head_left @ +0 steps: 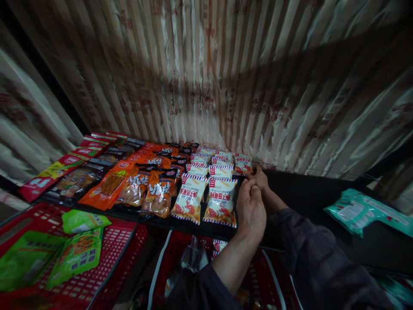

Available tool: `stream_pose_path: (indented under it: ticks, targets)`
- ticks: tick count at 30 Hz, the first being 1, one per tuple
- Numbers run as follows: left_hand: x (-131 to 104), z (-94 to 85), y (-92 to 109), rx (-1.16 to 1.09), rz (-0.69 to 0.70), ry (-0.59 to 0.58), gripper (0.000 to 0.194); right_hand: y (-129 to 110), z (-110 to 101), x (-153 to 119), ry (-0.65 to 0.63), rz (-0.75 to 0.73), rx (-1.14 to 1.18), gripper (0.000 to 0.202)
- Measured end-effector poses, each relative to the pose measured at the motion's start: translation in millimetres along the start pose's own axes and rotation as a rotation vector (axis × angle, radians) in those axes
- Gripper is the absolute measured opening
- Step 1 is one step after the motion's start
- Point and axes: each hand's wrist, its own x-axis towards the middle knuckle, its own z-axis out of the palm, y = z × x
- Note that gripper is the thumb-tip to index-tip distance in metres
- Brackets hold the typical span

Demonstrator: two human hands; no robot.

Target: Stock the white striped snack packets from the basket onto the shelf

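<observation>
Small white snack packets with red lettering and striped ends stand in two rows on the black shelf; the front right packet (pixel 221 201) is beside my left hand. A third row begins at the back with one similar snack packet (pixel 243 164). My right hand (pixel 262 180) reaches to that packet's lower right edge, its fingers closed on it and partly hidden. In front of it, my left hand (pixel 252 211) is closed with curled fingers, close to my right hand. What is inside the left hand, if anything, is hidden.
Orange and black snack bags (pixel 158 191) and red bags (pixel 51 176) line the shelf's left. Teal packages (pixel 355 211) lie at right. Below are a red basket (pixel 124 241) with green pouches (pixel 79 254) and another red basket (pixel 161 262) under my arms. A striped curtain (pixel 206 86) hangs behind.
</observation>
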Motion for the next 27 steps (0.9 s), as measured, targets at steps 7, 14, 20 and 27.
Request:
stream_pose_path:
  ticks: [7,14,20,27]
  targets:
    - [-35.2,-43.4,17.9,-0.024,-0.092,-0.176,0.028,-35.1,-34.1,-37.3,0.161,-0.088,0.006,0.04]
    - [-73.0,-106.9,-8.7,0.349,-0.101,-0.537,0.025,-65.9,-63.1,-195.3,0.118,-0.301,0.405,0.027]
    - [-80.4,-130.1,-52.7,1.033,0.018,-0.678,0.028,-28.8,-50.7,-275.8,-0.246,-0.22,0.165,0.025]
    - [-67.7,-138.3,-93.3,1.241,0.085,-0.721,0.041,24.1,-36.8,-277.8,-0.581,-0.267,-0.354,0.029]
